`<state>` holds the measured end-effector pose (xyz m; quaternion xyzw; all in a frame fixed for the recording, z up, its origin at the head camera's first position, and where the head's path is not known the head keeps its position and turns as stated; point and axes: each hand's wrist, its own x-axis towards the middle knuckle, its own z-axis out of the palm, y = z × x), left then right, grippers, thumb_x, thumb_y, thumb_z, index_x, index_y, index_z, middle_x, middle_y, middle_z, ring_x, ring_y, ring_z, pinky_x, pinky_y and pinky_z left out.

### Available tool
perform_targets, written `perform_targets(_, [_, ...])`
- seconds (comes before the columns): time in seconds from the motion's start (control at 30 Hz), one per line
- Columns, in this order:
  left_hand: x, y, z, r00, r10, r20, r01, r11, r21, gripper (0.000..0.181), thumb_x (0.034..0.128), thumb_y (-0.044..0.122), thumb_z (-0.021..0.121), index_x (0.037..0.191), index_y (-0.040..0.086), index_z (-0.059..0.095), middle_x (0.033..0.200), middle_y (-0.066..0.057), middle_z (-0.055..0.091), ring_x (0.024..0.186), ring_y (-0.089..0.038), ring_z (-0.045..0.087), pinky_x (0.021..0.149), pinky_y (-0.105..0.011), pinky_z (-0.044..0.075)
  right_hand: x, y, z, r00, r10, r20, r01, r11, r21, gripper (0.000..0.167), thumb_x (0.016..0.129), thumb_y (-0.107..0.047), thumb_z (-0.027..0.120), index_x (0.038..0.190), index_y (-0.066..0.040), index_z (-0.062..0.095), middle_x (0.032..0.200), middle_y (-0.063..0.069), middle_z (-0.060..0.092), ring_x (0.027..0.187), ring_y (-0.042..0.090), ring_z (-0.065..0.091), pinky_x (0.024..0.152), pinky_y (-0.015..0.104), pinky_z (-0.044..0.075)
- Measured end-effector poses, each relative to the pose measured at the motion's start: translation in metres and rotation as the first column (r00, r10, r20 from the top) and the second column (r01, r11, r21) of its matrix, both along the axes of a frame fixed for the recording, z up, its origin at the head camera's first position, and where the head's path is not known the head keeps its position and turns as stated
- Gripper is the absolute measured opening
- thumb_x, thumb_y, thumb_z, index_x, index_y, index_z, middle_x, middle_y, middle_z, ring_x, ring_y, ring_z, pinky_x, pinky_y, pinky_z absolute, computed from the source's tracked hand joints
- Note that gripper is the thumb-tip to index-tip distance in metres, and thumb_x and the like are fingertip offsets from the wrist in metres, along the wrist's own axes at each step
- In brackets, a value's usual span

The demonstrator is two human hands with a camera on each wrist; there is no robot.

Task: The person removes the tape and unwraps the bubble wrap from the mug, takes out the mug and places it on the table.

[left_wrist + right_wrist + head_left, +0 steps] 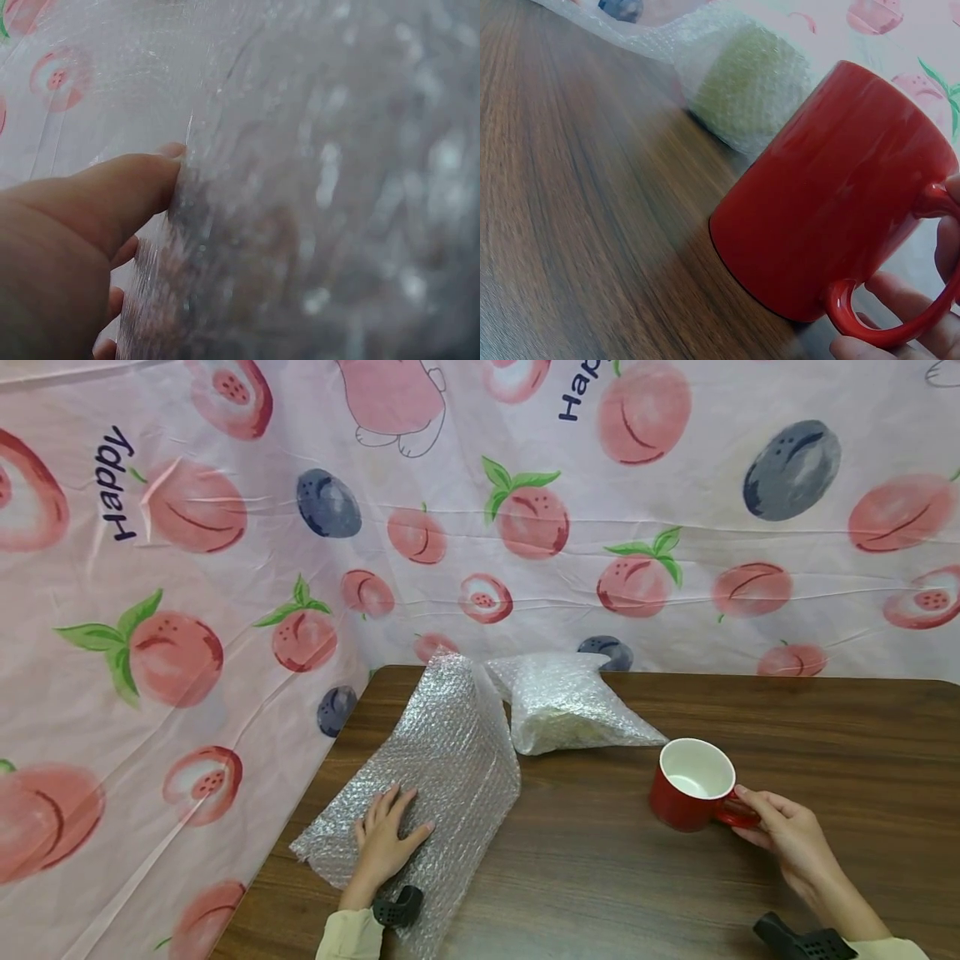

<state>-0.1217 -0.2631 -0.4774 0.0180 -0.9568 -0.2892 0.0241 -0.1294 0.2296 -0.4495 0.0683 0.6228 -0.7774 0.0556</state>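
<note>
A red mug (678,799) with a white inside stands upright at the right of the table. My right hand (791,839) grips it by the handle, with fingers curled round it, as the mug (832,195) in the right wrist view also shows. To the left lies a long sheet of bubble wrap (442,760), silvery and crumpled. My left hand (386,843) rests on its lower left part with fingers spread. In the left wrist view the thumb (127,191) touches the wrap (315,180), which fills much of that view.
Behind the sheet, near the table's back edge, sits a bubble-wrapped bundle (562,706) with something yellowish-green inside. Wood-grain table (585,860) runs between the sheet and the mug. A fruit-print cloth (525,602) hangs along the back and left sides.
</note>
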Motion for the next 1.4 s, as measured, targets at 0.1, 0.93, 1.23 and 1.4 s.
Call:
perform_targets(0.1, [-0.001, 0.0, 0.001, 1.0, 0.0, 0.001, 0.0, 1.0, -0.002, 0.064, 0.0802, 0.038, 0.062, 0.133, 0.01, 0.039, 0.142, -0.019, 0.019, 0.13, -0.039, 0.004, 0.093, -0.063, -0.004, -0.001, 0.004, 0.001, 1.0, -0.006, -0.002, 0.006, 1.0, 0.004, 0.023, 0.09, -0.018, 0.052, 0.073, -0.014, 0.067, 0.079, -0.009, 0.062, 0.072, 0.003, 0.06, 0.063, 0.021, 0.05])
perform_targets(0.93, [0.004, -0.004, 0.009, 0.999, 0.015, -0.033, -0.011, 0.991, 0.136, 0.06, 0.0787, 0.03, 0.066, 0.125, -0.001, 0.047, 0.139, -0.025, 0.022, 0.128, -0.044, 0.005, 0.088, -0.069, -0.006, -0.008, 0.024, -0.016, 0.998, 0.001, -0.068, 0.01, 0.987, 0.162, 0.012, 0.09, -0.029, 0.052, 0.097, -0.022, 0.059, 0.094, -0.023, 0.059, 0.088, -0.011, 0.049, 0.066, 0.008, 0.042])
perform_targets(1.23, [0.01, -0.005, 0.031, 0.997, -0.031, -0.07, 0.043, 0.984, 0.175, 0.055, 0.0813, 0.027, 0.064, 0.124, -0.003, 0.047, 0.14, -0.02, 0.025, 0.129, -0.041, 0.01, 0.093, -0.066, 0.008, -0.03, 0.042, -0.034, 0.897, -0.312, -0.312, 0.371, 0.916, 0.152, 0.027, 0.083, -0.02, 0.062, 0.106, -0.005, 0.058, 0.109, -0.009, 0.061, 0.097, -0.001, 0.053, 0.073, 0.006, 0.039])
perform_targets(1.4, [0.0, 0.012, 0.055, 0.984, -0.094, -0.153, 0.126, 0.968, 0.215, 0.053, 0.083, 0.025, 0.062, 0.126, -0.001, 0.045, 0.137, -0.02, 0.031, 0.124, -0.038, 0.027, 0.092, -0.058, 0.028, -0.032, 0.009, 0.035, 0.763, -0.37, -0.531, 0.507, 0.851, 0.135, 0.019, 0.082, -0.005, 0.061, 0.098, 0.005, 0.06, 0.109, 0.001, 0.062, 0.1, 0.009, 0.054, 0.078, 0.011, 0.04])
